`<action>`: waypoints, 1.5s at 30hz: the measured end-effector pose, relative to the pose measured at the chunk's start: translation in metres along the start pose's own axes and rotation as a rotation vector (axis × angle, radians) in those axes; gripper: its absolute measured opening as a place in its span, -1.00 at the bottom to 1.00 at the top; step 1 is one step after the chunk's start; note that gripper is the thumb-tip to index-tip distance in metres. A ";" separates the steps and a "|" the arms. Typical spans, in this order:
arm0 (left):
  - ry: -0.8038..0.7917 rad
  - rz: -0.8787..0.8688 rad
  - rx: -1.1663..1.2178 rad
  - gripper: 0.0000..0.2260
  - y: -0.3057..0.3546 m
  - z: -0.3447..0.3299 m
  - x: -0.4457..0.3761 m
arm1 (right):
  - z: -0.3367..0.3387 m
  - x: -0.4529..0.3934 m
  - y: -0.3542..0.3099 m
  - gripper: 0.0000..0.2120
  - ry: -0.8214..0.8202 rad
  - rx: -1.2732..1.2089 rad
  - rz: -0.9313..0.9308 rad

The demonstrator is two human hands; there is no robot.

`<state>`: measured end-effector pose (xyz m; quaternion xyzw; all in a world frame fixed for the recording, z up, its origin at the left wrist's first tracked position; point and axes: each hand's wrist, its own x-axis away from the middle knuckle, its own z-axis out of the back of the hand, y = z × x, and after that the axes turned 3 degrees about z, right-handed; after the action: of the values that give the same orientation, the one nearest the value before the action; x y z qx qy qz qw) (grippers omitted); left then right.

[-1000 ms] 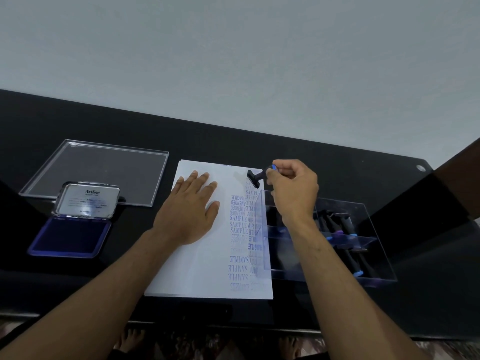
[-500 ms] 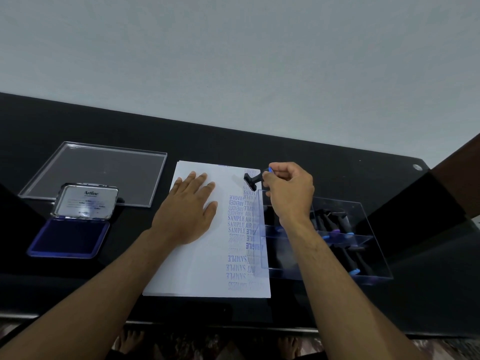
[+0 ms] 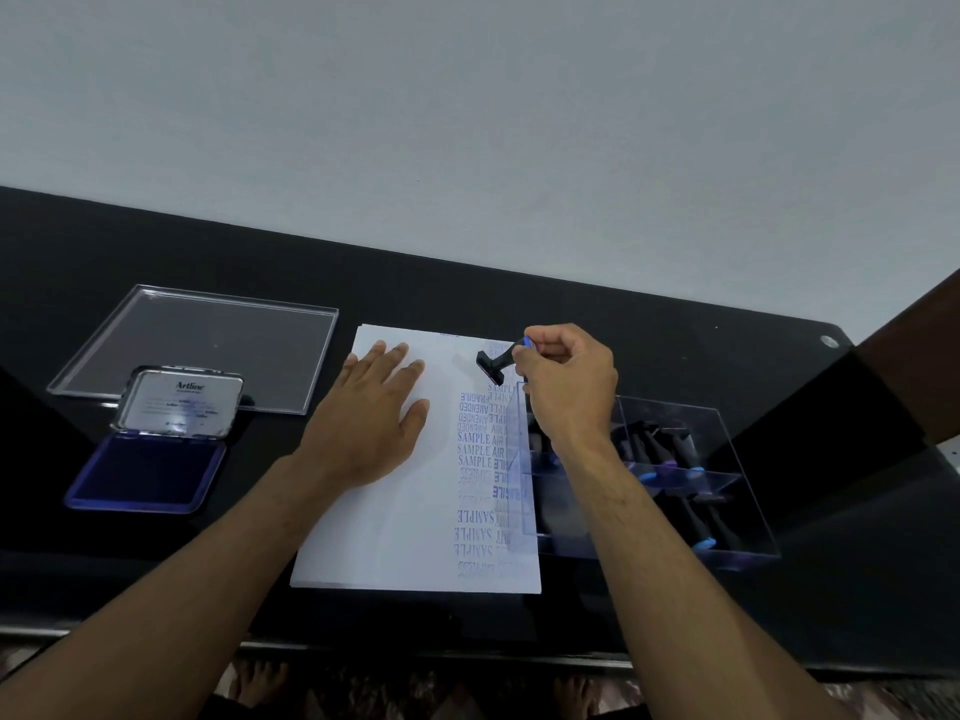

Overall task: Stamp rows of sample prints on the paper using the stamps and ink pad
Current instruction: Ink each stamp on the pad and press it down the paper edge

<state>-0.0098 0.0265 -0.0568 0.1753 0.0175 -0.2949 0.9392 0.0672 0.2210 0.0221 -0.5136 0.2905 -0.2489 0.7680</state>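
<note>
The right hand (image 3: 569, 379) pinches a small black stamp (image 3: 496, 362), tilted just above the paper's (image 3: 395, 522) far right corner. Its flat printing end points down and left. The left hand (image 3: 371, 418) lies flat and open on the paper, holding it on the tabletop (image 3: 519, 288).

The left hand (image 3: 373, 414) is lying flat, fingers straight and together, palm down; the right hand (image 3: 569, 379) is curling its fingers and thumb, pinching a stamp (image 3: 498, 360), both forearms reaching forward

A glossy black table (image 3: 649, 324) carries, left to right: a clear lid (image 3: 208, 345) at far left, an open ink pad (image 3: 150, 459) nearer, paper (image 3: 395, 537), and a clear stamp box (image 3: 727, 491).
</note>
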 end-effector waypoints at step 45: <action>0.136 0.408 -0.133 -0.38 -0.190 0.072 0.201 | -0.197 0.179 -0.093 -0.76 -0.716 0.472 0.610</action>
<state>0.0450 -0.2531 -0.0770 0.1323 0.0646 -0.0846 0.9855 0.0474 -0.0604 0.0153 -0.2715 0.0820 0.1186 0.9516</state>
